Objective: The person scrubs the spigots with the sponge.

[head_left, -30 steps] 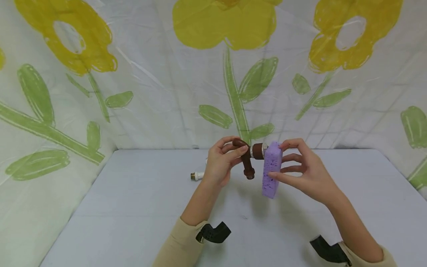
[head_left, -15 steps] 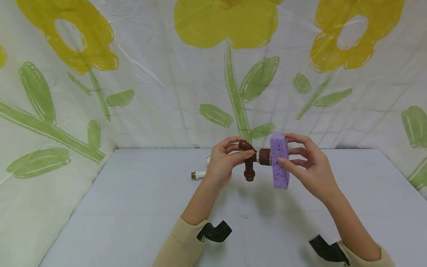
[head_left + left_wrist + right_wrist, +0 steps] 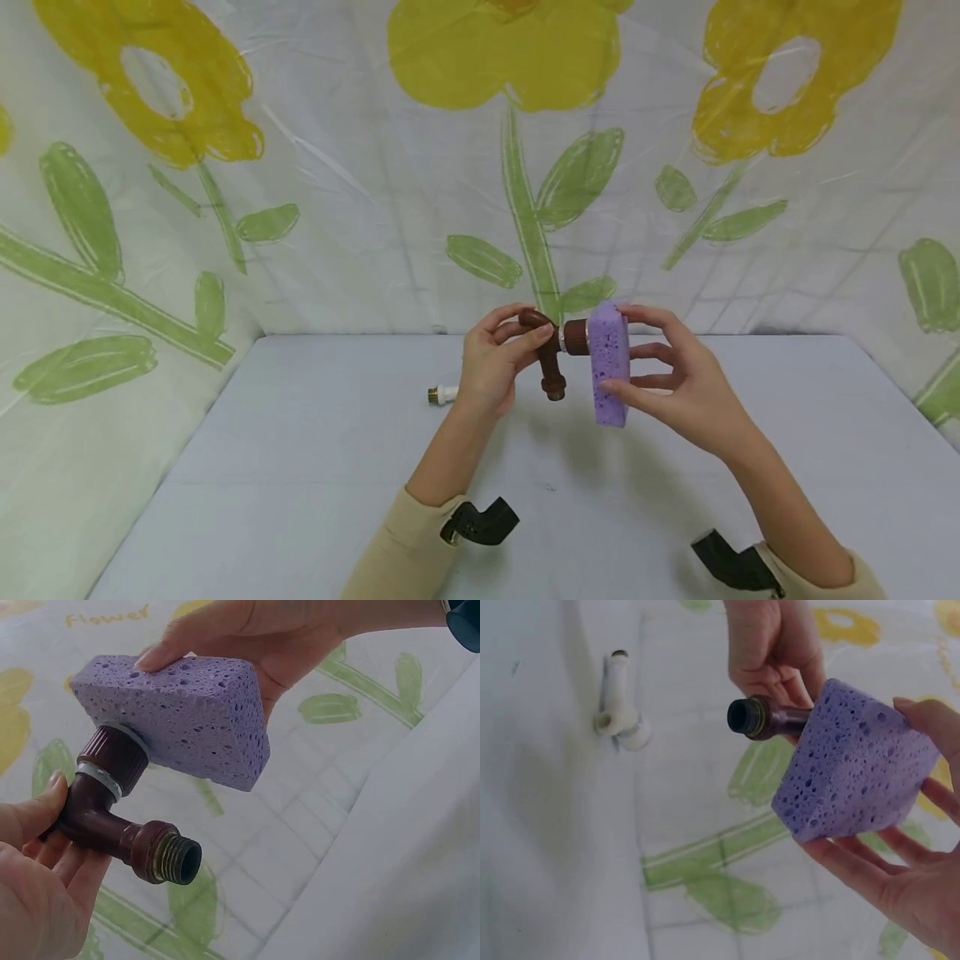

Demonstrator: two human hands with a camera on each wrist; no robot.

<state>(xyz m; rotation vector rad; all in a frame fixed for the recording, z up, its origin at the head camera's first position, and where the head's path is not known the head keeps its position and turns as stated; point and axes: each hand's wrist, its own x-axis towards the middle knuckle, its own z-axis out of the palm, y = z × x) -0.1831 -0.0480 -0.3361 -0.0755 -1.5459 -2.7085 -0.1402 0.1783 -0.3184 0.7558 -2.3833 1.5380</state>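
My left hand (image 3: 491, 362) grips a brown faucet (image 3: 551, 358) by its body, thumb in front, above the table. In the left wrist view the faucet's threaded brass-coloured end (image 3: 180, 859) points right, and its ribbed collar (image 3: 114, 754) meets the face of a purple sponge (image 3: 180, 720). My right hand (image 3: 686, 387) holds that sponge, a porous block, between thumb and fingers. In the right wrist view the sponge (image 3: 862, 765) hides most of the faucet; only the threaded end (image 3: 750, 718) and a bit of pipe show.
A white faucet (image 3: 621, 705) lies on the table, partly hidden behind my left hand in the head view. The white table (image 3: 300, 467) ends at a flower-printed backdrop (image 3: 345, 167). A black wrist camera mount (image 3: 480, 522) sits on each sleeve.
Faucet and sponge shift right and the sponge rises, then both come back left. The sponge's tilt changes against the collar end. Both hands keep their hold.
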